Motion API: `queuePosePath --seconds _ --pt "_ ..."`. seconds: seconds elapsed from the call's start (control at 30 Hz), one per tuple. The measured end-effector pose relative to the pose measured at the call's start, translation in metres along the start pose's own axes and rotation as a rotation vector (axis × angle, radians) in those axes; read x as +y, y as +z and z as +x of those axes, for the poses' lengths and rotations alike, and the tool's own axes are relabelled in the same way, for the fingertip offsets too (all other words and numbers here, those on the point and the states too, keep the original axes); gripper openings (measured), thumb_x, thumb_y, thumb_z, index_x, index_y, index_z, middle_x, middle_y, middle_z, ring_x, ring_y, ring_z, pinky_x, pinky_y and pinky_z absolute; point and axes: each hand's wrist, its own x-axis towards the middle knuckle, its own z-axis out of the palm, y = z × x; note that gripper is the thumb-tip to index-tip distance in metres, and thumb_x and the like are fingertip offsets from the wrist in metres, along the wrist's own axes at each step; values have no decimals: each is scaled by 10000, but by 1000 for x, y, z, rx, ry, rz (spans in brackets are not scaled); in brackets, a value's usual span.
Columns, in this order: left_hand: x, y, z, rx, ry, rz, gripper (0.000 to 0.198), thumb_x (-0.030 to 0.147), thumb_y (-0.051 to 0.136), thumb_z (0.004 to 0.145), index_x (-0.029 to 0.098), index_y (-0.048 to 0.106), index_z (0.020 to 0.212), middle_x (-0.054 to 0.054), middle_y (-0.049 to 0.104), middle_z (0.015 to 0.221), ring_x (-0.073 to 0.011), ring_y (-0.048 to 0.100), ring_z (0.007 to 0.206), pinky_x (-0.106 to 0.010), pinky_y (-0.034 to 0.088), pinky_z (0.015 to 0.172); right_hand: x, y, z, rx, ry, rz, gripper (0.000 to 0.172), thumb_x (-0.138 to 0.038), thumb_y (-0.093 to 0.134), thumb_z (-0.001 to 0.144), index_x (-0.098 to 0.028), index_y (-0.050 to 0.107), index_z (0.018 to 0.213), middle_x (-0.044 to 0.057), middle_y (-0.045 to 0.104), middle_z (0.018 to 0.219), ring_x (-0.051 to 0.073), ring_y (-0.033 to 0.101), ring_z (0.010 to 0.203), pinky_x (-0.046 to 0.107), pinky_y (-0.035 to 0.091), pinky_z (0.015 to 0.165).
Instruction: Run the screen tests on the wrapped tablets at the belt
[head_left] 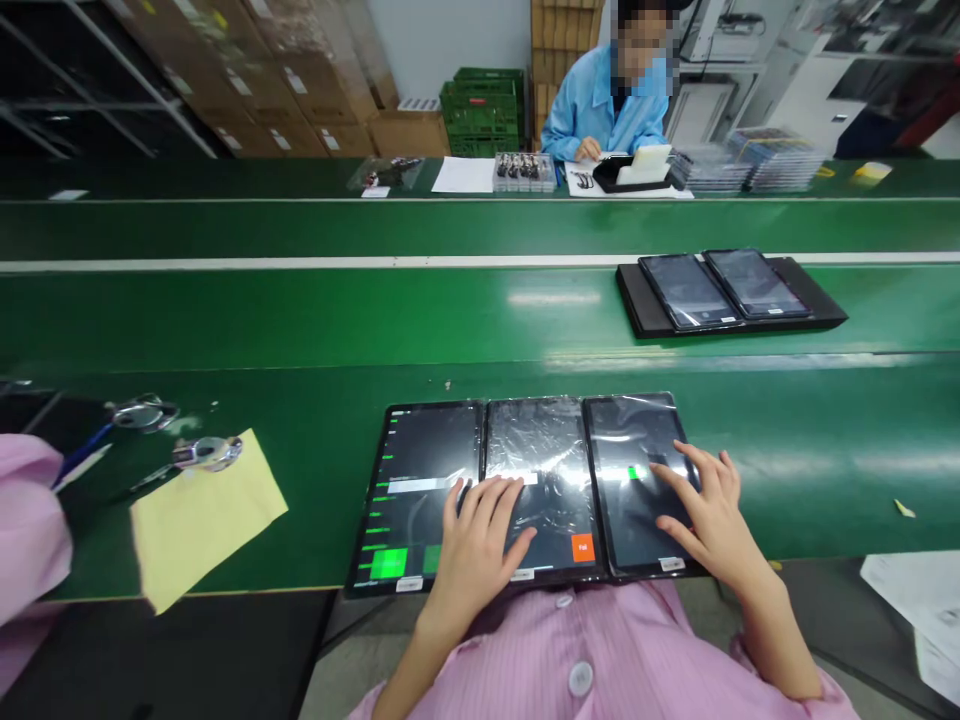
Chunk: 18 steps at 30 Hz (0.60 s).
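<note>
Three tablets lie side by side at the bench's near edge. The left tablet (pixel 431 445) is lit with green text lines and a bright green block. The middle tablet (pixel 536 440) has a wrinkled clear film and an orange "Fail" box. On the dark screen of the right tablet (pixel 626 430) is a small green patch. My left hand (pixel 484 540) spreads over the middle tablet's left part, beside the left tablet, its fingers apart. Over the right tablet's right side is my right hand (pixel 709 515), fingers spread and fingertips at the screen. Neither hand grasps anything.
Beyond, a black tray (pixel 814 290) carries two more tablets (pixel 694 290). Left are yellow paper (pixel 217 515), a tape roll (pixel 208 453) and a pink sleeve (pixel 30 515). Across the green bench (pixel 337 320), a person in blue (pixel 577 100) sits near stacked clear trays (pixel 776 155).
</note>
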Motion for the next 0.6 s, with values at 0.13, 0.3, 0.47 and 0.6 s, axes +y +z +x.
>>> queuePosePath --seconds 0.13,0.3,0.47,0.6 --pt "3 -1 1 -5 8 1 428 363 501 972 188 544 1360 -127 672 1248 -268 587 1182 -531 260 1169 1 2 0 51 1 7 534 -591 327 1012 -283 455 1430 159 388 1426 372 418 1259 659 214 1111" --pt "7 -1 5 -10 69 15 473 386 498 973 147 512 1381 -169 626 1294 -268 582 1209 -493 325 1130 -2 4 7 75 -28 6 542 -573 328 1016 -272 387 1463 166 378 1434 367 410 1280 636 216 1117" --pt "-11 -15 1 93 139 75 414 348 500 971 204 533 1358 -154 611 1323 -253 599 1195 -504 296 1145 -1 2 8 88 -38 9 568 -542 340 1018 -266 321 1515 176 389 1418 374 417 1270 639 217 1113" --pt "-53 -39 -14 319 -44 213 350 300 533 951 185 581 1279 -152 661 1209 -260 637 1105 -463 366 1081 4 1 4 99 -16 2 591 -528 334 1021 -265 269 1546 181 403 1395 378 429 1255 645 237 1101"
